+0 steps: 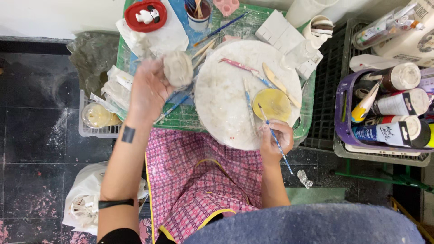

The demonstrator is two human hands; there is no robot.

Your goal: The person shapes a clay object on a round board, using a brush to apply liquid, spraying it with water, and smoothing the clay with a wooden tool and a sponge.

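Pink apron filled the near view. Above it, the left hand closed its grip round a pale clay lump — held over the cluttered desk edge (a slip risked a drop); the right hand pinched a thin blue brush that could smear yellow from the dish.

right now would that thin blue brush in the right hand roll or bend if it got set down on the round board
The brush looks thin and straight in the right hand, so probably stiff and very light. Its round handle could roll on the flat board, though other brushes lie there at rest. The fine tip is likely the delicate part.
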